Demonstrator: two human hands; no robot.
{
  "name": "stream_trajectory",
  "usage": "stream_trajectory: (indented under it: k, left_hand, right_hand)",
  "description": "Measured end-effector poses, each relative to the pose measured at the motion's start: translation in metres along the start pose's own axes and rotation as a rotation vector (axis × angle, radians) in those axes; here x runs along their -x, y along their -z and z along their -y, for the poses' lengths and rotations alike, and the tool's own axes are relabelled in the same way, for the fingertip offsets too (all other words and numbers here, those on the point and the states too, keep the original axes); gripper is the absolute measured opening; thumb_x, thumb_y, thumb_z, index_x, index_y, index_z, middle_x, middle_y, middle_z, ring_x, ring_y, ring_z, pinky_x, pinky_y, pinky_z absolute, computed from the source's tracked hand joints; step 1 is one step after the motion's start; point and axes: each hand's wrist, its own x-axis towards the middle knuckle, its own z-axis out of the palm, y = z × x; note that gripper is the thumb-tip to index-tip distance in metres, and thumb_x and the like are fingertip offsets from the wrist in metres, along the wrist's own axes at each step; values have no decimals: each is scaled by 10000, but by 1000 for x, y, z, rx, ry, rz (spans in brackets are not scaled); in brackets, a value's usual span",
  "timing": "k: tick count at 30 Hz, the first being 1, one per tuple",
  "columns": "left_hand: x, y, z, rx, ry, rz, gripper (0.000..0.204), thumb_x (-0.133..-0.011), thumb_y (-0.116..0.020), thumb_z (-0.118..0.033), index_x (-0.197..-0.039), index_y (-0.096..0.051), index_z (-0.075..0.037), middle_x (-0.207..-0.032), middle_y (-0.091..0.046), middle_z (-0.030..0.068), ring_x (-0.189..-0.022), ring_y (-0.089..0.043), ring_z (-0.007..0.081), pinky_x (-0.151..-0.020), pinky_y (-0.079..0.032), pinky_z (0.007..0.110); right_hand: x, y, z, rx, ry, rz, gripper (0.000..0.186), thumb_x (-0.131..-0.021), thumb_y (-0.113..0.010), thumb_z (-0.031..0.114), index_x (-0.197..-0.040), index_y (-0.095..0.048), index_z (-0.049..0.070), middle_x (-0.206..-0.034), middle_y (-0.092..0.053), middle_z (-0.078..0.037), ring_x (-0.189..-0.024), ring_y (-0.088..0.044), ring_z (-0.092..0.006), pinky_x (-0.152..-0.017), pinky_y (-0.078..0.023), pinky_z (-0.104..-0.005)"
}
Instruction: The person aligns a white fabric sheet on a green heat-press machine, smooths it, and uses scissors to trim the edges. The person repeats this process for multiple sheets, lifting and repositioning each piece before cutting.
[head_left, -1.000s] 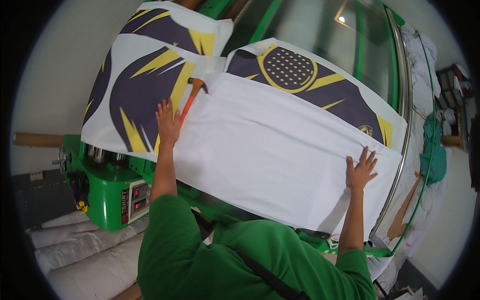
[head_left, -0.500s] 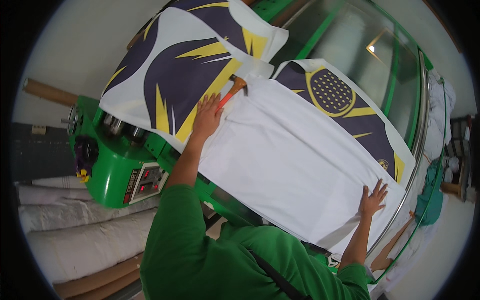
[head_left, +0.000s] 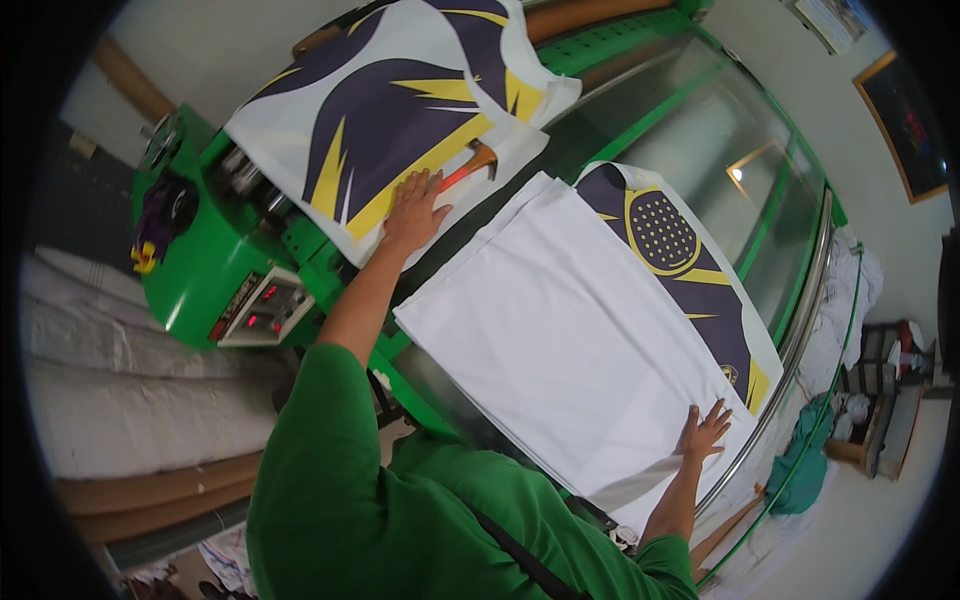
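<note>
My left hand (head_left: pixel 413 210) lies flat, fingers spread, on the near edge of a printed sheet (head_left: pixel 390 110) with purple and yellow shapes, draped over the green machine (head_left: pixel 215 270). An orange-handled tool (head_left: pixel 470 165) lies just beyond its fingertips. My right hand (head_left: pixel 705 432) presses flat on the near right corner of a large white cloth (head_left: pixel 575 340) spread on the machine's bed. A second printed sheet (head_left: pixel 680 250) with a dotted yellow circle sticks out from under the cloth's far side.
A control panel (head_left: pixel 262 308) with red lights sits on the machine's front. A chrome rail (head_left: pixel 800 330) curves along the right side. White rolls (head_left: pixel 120 400) lie at the left. Green cloth (head_left: pixel 805 455) and clutter lie on the floor at right.
My left hand has slid off the white cloth's corner onto the printed sheet, and a gap now shows between that sheet and the cloth. The right hand stays on the cloth. The view has tilted.
</note>
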Motion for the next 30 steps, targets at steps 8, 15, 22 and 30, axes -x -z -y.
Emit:
stream_trajectory:
  k: [8, 15, 22, 30]
  left_hand:
    - [104, 77, 9, 213, 55, -185, 614, -1020, -662, -381, -1512, -539, -36, -1671, -340, 261, -1573, -248, 473, -1278, -212, 570]
    - [85, 178, 145, 445, 375, -686, 533, -934, -780, -241, -1368, -621, 23, -1459, -585, 275, -1405, -509, 467, -1172, -417, 479]
    - [-24, 238, 192, -169, 175, -349, 783, -1040, -549, -547, -1599, -400, -19, -1662, -359, 261, -1574, -267, 444, -1271, -231, 585]
    - [-108, 230, 200, -211, 360, -135, 1022, -929, -435, -853, -1694, -263, -197, -1751, -204, 192, -1633, -117, 382, -1270, -67, 660]
  right_hand:
    - [46, -23, 64, -180, 136, -471, 786, -975, -622, 642, -1587, -480, 169, -1643, -444, -143, -1539, -357, -377, -1167, -175, -783]
    - [157, 21, 310, -994, 791, 36, 335, -971, -726, 141, -1282, -709, 17, -1027, -733, -123, -889, -699, -210, -788, -580, -362]
    - [230, 55, 534, -656, 1218, 170, 416, -987, -711, 308, -1357, -667, 122, -1082, -718, -154, -913, -712, -339, -824, -576, -447]
    - [206, 53, 685, -416, 927, 318, 636, -1038, -553, 561, -1524, -505, 153, -1202, -720, -297, -1162, -688, -457, -992, -537, -506]
